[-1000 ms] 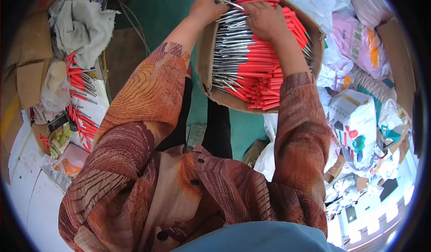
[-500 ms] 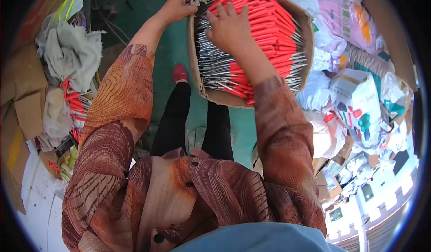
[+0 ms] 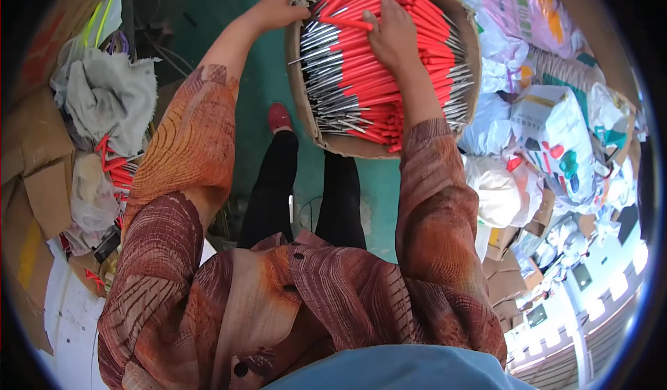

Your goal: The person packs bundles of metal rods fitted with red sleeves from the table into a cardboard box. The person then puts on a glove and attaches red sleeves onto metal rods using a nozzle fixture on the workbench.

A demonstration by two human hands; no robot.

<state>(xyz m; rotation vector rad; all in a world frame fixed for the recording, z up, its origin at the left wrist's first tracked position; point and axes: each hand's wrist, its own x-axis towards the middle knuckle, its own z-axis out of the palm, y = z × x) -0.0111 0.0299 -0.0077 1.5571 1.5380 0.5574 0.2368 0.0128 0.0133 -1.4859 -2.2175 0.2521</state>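
1. The red-handled metal rods (image 3: 358, 81) lie heaped inside a cardboard box (image 3: 294, 77), in front of the person and over the green floor (image 3: 257, 63). Most lie roughly side by side, red sleeves massed through the middle and silver ends showing along both sides — an arrangement that probably lets many pack closely together.

2. One rod (image 3: 347, 22) lies aslant on top of the heap, its red end beside the right thumb.

3. The right hand (image 3: 394, 36) rests over the red sleeves, its fingers partly extended; whether they pinch that rod or merely touch the heap, one cannot tell.

4. The left hand (image 3: 281, 6) is at the box's upper-left rim, perhaps to steady the wall. Its fingertips are partly hidden, so whether they grasp anything is unclear.

5. The box is filled nearly to its rim, with some metal tips reaching the left wall.

6. To the left, more red pieces (image 3: 119, 175) lie beside a clear plastic bag (image 3: 94, 192), below a grey cloth (image 3: 114, 102).

7. To the right sit a printed white bag (image 3: 549, 122), a pink bag (image 3: 521, 11) and a plain white bag (image 3: 493, 192) — their contents cannot be made out.
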